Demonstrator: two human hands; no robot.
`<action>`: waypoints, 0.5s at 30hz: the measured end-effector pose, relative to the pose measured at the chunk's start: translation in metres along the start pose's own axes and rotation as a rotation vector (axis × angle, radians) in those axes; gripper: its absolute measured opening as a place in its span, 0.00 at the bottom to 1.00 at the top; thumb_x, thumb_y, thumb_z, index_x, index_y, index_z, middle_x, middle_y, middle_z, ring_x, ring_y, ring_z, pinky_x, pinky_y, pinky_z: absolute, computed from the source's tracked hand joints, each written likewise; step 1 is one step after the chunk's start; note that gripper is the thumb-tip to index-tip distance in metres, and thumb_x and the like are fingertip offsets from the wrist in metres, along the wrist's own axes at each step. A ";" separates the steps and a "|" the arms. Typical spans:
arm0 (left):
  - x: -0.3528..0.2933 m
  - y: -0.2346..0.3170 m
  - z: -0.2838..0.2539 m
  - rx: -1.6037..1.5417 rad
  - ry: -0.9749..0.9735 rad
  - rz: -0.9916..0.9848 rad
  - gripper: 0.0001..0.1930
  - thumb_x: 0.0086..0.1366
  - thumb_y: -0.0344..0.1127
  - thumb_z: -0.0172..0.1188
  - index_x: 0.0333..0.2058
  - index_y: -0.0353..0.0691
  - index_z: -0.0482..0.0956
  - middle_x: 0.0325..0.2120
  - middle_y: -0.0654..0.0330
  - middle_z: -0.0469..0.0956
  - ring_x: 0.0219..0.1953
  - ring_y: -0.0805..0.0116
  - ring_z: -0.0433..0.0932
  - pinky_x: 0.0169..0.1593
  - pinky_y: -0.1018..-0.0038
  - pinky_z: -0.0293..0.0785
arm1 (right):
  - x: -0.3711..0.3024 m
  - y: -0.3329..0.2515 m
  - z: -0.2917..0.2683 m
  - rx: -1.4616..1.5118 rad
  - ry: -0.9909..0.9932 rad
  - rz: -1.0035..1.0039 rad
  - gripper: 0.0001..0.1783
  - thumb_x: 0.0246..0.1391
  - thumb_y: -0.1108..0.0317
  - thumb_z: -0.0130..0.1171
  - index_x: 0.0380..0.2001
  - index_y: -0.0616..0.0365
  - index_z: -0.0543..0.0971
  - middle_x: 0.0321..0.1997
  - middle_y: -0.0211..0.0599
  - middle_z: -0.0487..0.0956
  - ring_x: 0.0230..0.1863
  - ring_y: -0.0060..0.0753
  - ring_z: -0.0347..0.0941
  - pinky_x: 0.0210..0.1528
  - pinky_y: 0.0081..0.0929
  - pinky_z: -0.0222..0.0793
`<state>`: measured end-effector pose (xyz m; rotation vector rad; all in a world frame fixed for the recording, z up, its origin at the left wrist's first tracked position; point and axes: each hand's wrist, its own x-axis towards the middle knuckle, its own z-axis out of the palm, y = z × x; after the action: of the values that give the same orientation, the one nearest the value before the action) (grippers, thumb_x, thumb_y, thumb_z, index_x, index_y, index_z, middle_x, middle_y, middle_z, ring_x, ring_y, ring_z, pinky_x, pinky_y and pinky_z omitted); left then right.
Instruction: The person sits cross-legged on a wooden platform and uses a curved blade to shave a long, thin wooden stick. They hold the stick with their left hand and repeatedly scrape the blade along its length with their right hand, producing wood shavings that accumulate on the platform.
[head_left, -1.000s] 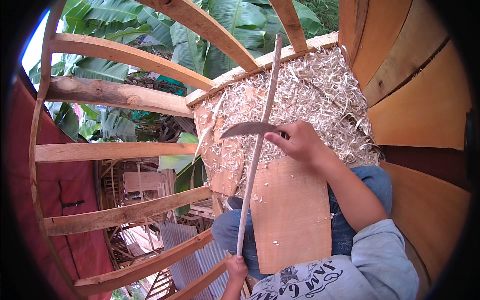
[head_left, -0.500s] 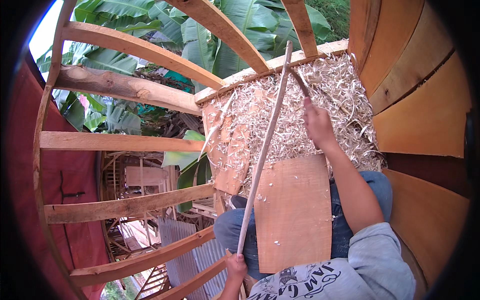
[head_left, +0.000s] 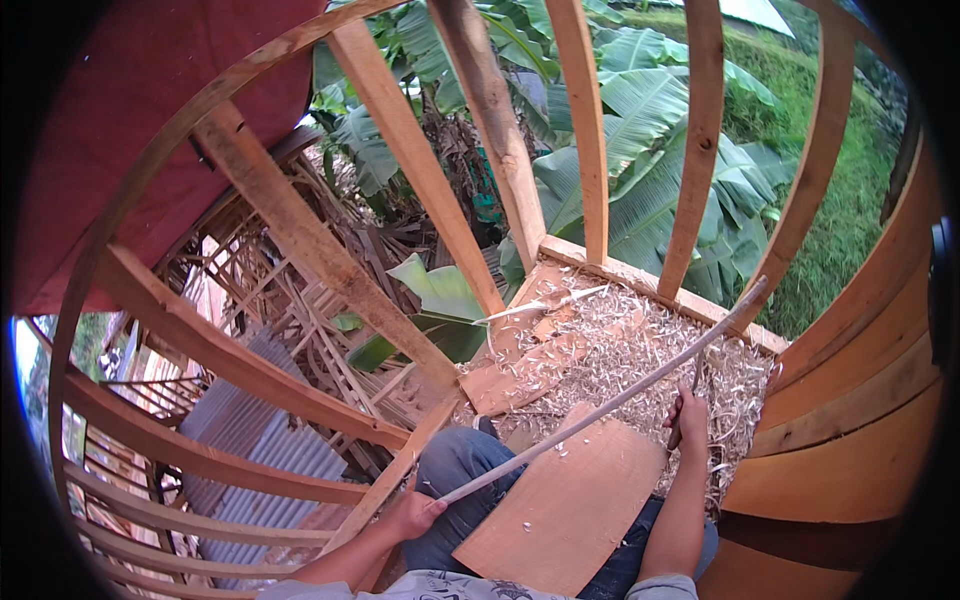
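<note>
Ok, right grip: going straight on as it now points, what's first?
Likely the long stick, which crosses ahead of the right grip and the knife it holds. Depth is unclear, so it might pass over or under.

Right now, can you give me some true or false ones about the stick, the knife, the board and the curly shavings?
1. The left-hand grip holds one end of the stick. True.
2. The right-hand grip is empty. False: it holds the knife.
3. The board lies across the legs. True.
4. The shavings are dark blue. False: they are pale.
5. Green leaves show beyond the wooden bars. True.
</note>
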<state>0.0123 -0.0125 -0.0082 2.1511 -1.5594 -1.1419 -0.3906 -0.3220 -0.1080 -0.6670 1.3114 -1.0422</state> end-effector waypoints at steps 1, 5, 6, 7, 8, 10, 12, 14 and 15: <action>0.001 -0.001 0.000 -0.034 -0.014 0.015 0.37 0.63 0.64 0.42 0.15 0.31 0.66 0.10 0.48 0.63 0.15 0.58 0.65 0.24 0.61 0.62 | -0.002 0.002 0.000 -0.134 0.012 -0.002 0.22 0.56 0.52 0.54 0.15 0.53 0.65 0.10 0.30 0.66 0.10 0.27 0.65 0.13 0.24 0.64; -0.014 0.004 -0.005 -0.065 0.033 0.084 0.37 0.66 0.62 0.40 0.14 0.29 0.66 0.09 0.47 0.63 0.14 0.57 0.66 0.24 0.61 0.63 | -0.023 0.007 0.024 -0.575 -0.039 -0.028 0.20 0.53 0.55 0.56 0.19 0.61 0.70 0.12 0.35 0.70 0.13 0.31 0.69 0.18 0.27 0.67; -0.012 0.002 -0.004 -0.085 0.071 0.145 0.38 0.66 0.62 0.40 0.13 0.29 0.66 0.09 0.47 0.62 0.14 0.58 0.66 0.24 0.61 0.62 | -0.030 0.006 0.028 -0.617 -0.091 -0.021 0.20 0.52 0.56 0.57 0.19 0.62 0.71 0.13 0.34 0.70 0.14 0.30 0.69 0.20 0.28 0.67; -0.008 -0.001 0.000 -0.114 0.079 0.170 0.38 0.66 0.62 0.39 0.13 0.29 0.65 0.08 0.48 0.62 0.14 0.58 0.65 0.23 0.61 0.62 | -0.036 0.005 0.032 -0.668 -0.064 -0.092 0.19 0.52 0.56 0.57 0.19 0.61 0.71 0.14 0.33 0.70 0.15 0.29 0.68 0.22 0.28 0.66; -0.004 -0.006 0.004 -0.144 0.086 0.192 0.38 0.66 0.62 0.39 0.13 0.29 0.65 0.08 0.48 0.62 0.13 0.58 0.65 0.23 0.61 0.62 | -0.042 0.007 0.033 -0.718 -0.032 -0.152 0.19 0.52 0.56 0.57 0.19 0.60 0.71 0.15 0.32 0.70 0.16 0.28 0.67 0.23 0.28 0.65; -0.002 -0.023 0.010 -0.221 0.006 0.137 0.39 0.66 0.63 0.38 0.12 0.29 0.65 0.07 0.50 0.61 0.13 0.58 0.65 0.23 0.61 0.62 | -0.049 0.014 0.030 -0.623 -0.038 -0.137 0.18 0.52 0.57 0.57 0.18 0.58 0.70 0.16 0.30 0.69 0.17 0.27 0.65 0.24 0.27 0.64; -0.003 -0.026 0.010 -0.237 0.013 0.152 0.40 0.66 0.65 0.37 0.12 0.29 0.65 0.08 0.51 0.61 0.13 0.60 0.66 0.23 0.61 0.62 | -0.048 0.015 0.022 -0.547 -0.018 -0.115 0.18 0.52 0.57 0.58 0.17 0.57 0.70 0.16 0.29 0.68 0.17 0.26 0.64 0.24 0.26 0.63; -0.002 -0.025 0.005 -0.251 0.011 0.169 0.40 0.66 0.65 0.36 0.12 0.30 0.66 0.08 0.51 0.62 0.13 0.61 0.66 0.23 0.61 0.62 | -0.041 0.016 0.010 -0.489 0.023 -0.083 0.18 0.52 0.56 0.58 0.18 0.57 0.70 0.15 0.28 0.66 0.17 0.24 0.64 0.22 0.24 0.63; -0.002 -0.025 0.003 -0.259 -0.011 0.159 0.40 0.65 0.66 0.36 0.11 0.32 0.67 0.08 0.54 0.63 0.14 0.63 0.67 0.23 0.63 0.64 | -0.046 0.019 0.009 -0.400 0.045 -0.117 0.19 0.53 0.56 0.58 0.17 0.56 0.69 0.16 0.28 0.67 0.18 0.23 0.64 0.23 0.24 0.63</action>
<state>0.0270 -0.0002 -0.0244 1.8252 -1.4659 -1.2294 -0.3749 -0.2743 -0.1031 -1.0347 1.5528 -0.8970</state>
